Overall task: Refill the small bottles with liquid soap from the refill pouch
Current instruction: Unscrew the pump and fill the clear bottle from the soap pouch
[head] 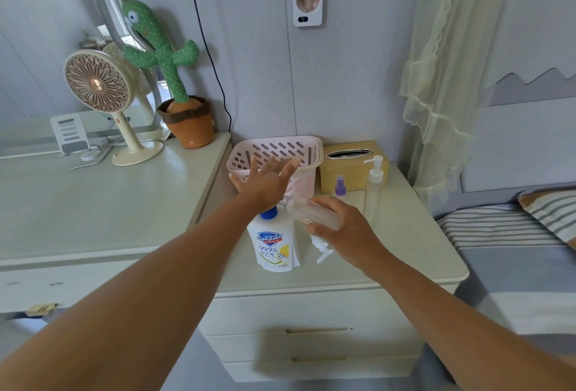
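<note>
The white refill pouch with a blue cap stands upright on the nightstand. My left hand hovers above it with fingers spread, in front of the pink basket. My right hand grips a small clear bottle, tilted almost on its side just right of the pouch cap. A white pump head lies on the surface below that hand. A tall pump bottle and a small bottle with a purple spray cap stand further back.
A tan tissue box sits behind the bottles. On the lower desk at left are a fan, a plush cactus in a pot and a mirror. A bed with striped bedding lies to the right.
</note>
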The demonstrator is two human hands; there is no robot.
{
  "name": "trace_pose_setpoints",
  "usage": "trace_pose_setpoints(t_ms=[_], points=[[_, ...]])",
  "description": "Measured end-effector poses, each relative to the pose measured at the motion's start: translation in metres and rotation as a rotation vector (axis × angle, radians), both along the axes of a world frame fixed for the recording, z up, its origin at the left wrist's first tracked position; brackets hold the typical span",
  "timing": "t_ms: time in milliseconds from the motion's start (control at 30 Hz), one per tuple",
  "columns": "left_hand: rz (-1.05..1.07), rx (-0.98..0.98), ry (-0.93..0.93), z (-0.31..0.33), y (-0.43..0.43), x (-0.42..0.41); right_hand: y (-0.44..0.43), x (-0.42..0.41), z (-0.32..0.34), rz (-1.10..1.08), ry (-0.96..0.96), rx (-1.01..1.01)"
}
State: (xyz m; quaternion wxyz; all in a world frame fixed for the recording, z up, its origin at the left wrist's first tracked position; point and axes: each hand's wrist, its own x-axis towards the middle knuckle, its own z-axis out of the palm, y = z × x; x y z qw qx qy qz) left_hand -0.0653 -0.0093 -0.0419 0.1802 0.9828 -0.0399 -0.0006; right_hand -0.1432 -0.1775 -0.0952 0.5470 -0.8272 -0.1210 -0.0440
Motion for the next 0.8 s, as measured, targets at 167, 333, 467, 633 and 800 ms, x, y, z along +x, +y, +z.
trace_pose_setpoints(t_ms=[167, 333, 467, 633, 800], points=[[0.006, 0.037, -0.012, -0.004, 0.001, 0.000, 0.003, -0.002, -0.004, 0.005, 0.022, -0.009], [-0.010, 0.060, -0.003, 0.006, 0.003, 0.001, 0.001, 0.000, 0.004, 0.008, 0.020, 0.016], [-0.023, 0.042, 0.006, 0.008, 0.005, 0.001, 0.003, -0.001, 0.005, 0.022, 0.012, 0.026], [0.025, 0.027, 0.008, -0.004, 0.003, -0.001, 0.003, -0.002, -0.001, 0.010, 0.012, 0.001], [0.008, 0.044, 0.002, -0.002, 0.004, 0.000, 0.003, -0.002, -0.003, 0.008, 0.028, 0.010]])
